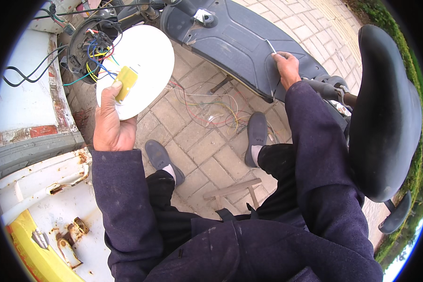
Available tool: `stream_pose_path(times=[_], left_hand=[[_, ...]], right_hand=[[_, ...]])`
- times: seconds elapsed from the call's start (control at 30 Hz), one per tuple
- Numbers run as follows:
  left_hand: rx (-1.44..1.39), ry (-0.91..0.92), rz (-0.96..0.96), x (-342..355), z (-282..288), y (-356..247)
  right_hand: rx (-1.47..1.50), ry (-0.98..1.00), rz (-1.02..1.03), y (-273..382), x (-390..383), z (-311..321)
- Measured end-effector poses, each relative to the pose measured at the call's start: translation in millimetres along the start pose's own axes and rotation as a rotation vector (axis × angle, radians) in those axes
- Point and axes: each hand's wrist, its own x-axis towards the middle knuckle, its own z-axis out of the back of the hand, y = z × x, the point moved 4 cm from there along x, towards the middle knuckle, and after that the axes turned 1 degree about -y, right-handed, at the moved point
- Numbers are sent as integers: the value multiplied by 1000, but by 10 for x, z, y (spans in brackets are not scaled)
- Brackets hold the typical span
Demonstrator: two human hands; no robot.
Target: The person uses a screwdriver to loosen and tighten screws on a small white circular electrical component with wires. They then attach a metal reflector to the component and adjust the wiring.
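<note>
Dark navy jacket (197,256) shows a front seam and pale specks; its long sleeves (122,202) reach the wrists. Trousers (276,162) are black, socks (255,154) pale. Grey slip-on shoes (158,152) have rounded toes. Left hand (113,122) and right hand (287,68) are bare.

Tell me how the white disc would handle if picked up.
The white disc is probably light, since the left hand alone holds it near one edge. It looks fairly stiff, extending flat beyond the grip. Its smooth face may be somewhat slippery.
</note>
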Motion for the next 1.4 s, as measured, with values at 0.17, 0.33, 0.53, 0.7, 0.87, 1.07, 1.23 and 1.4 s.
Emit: stream_pose_path(times=[0.17, 0.33, 0.53, 0.7, 0.87, 1.07, 1.23, 1.4], left_hand=[[5, -7, -7, 2, 15, 14], [8, 1, 34, 33, 49, 28], [-2, -8, 40, 18, 43, 33], [-5, -2, 35, 2, 26, 21], [-5, 11, 18, 4, 31, 15], [9, 3, -6, -1, 20, 12], [16, -7, 12, -5, 20, 12], [18, 9, 30, 5, 11, 14]], right_hand=[[78, 3, -104, -7, -24, -9], [153, -3, -68, 50, -54, -25], [217, 66, -144, 57, -33, -28], [225, 73, -213, 24, -34, -31], [212, 83, -198, 23, -29, -47], [163, 72, -225, -4, -35, -61], [177, 75, -211, -14, -41, -71], [197, 69, -181, -9, -43, -69]])
